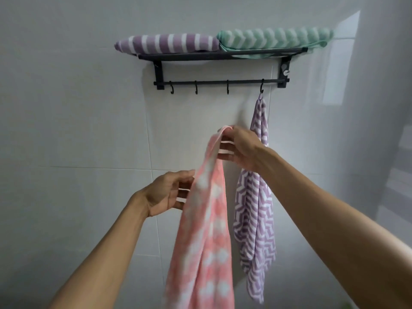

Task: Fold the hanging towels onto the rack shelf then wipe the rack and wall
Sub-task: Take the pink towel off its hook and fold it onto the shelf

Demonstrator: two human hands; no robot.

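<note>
A black wall rack hangs on the white tiled wall. On its shelf lie a folded purple striped towel and a folded green chevron towel. A purple chevron towel hangs from the rightmost hook. In front of the wall I hold a pink patterned towel off the hooks. My right hand pinches its top end. Lower down, my left hand grips its left edge. The rest of the pink towel hangs down out of the frame.
Three bare hooks hang on the rack's lower bar to the left of the purple hanging towel. A glossy panel or door reflects light at the right edge.
</note>
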